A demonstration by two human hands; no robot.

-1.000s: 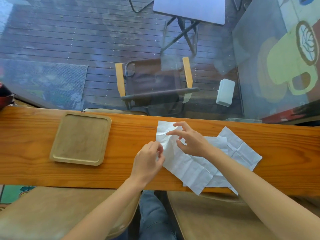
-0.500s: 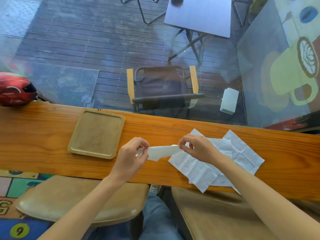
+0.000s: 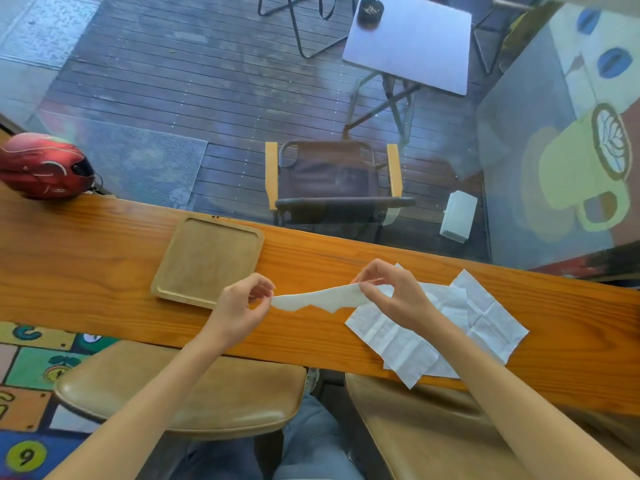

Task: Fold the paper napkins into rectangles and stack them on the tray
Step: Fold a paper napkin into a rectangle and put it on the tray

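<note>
A white paper napkin (image 3: 320, 299) is stretched in the air as a narrow, rumpled strip just above the long orange-brown wooden counter (image 3: 104, 258), seen nearly edge-on. Its left end is pinched between thumb and fingers of the left hand (image 3: 242, 306), and its right end is pinched the same way by the right hand (image 3: 391, 292), so both hands are closed on it and it spans the gap between them. Under and beside the right hand, loose unfolded white napkins (image 3: 450, 327) lie overlapping on the counter, their near corners hanging over its front edge. Just left of the left hand rests a square, shallow wooden tray (image 3: 207, 261) with nothing on it. A red helmet (image 3: 45, 166) sits at the counter's far left end.
</note>
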